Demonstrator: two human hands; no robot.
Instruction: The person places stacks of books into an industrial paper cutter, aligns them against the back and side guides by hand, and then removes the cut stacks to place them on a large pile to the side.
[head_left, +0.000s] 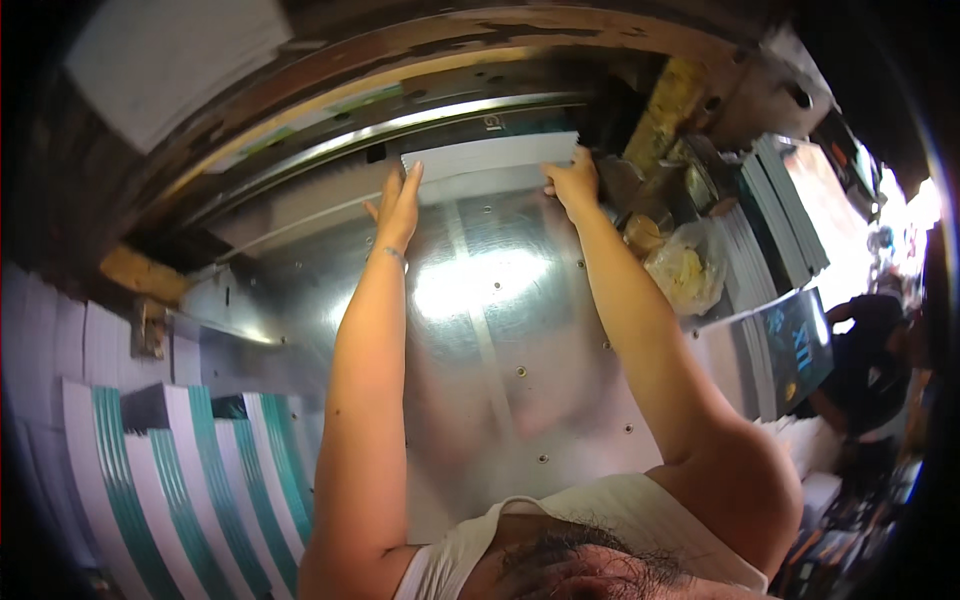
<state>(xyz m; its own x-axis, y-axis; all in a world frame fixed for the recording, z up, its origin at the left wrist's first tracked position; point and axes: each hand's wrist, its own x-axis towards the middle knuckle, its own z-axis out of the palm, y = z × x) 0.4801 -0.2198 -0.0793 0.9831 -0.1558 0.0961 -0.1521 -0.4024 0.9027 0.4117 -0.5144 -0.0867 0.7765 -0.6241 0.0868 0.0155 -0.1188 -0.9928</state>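
Bimanually, left hand [397, 208] and right hand [575, 182] are flanking the white stack [490, 157] | grip: both are holding its ends | stack is lying on the desk [535, 330]

At one o'clock, the right hand [574, 184] is hiding a white paper block's [480, 158] corner. Toward eight, teal-and-white stacks [175, 490] are running off the lower edge; toward three, a co-worker [868, 365] is blurring.

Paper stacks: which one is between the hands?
The white stack at the far side of the metal table, left hand and right hand at its ends; teal-striped stacks and dark-covered stacks lie off to the sides.
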